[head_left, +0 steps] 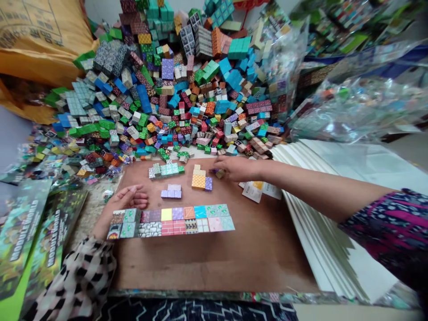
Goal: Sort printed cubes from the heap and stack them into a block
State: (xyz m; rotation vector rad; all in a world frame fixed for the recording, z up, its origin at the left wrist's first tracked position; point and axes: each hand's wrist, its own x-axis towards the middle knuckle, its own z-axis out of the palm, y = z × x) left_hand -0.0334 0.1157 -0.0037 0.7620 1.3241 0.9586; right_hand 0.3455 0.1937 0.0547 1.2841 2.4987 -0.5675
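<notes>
My left hand (132, 196) rests on the brown board with its fingers loosely curled and apart, nothing in them. Just below it lies a long two-row strip of square patterned blocks (179, 220), in grey, yellow, purple, brick-red and pale green. At the far side of the board, my right hand (236, 168) has its fingertips closed on a small purple and tan block (220, 174), partly hidden by the fingers. Left of that hand sit a yellow block group (198, 179) with a purple block (208, 183), a lilac group (171, 191) and a pale green group (169, 170).
A tall heap of coloured blocks (160, 111) borders the brown board (214, 263) at the back. White sheets (310, 223) are stacked on the right, with small cards (252, 192) beside them. Printed packs (25, 232) lie left; clear bags (354, 107) fill the back right.
</notes>
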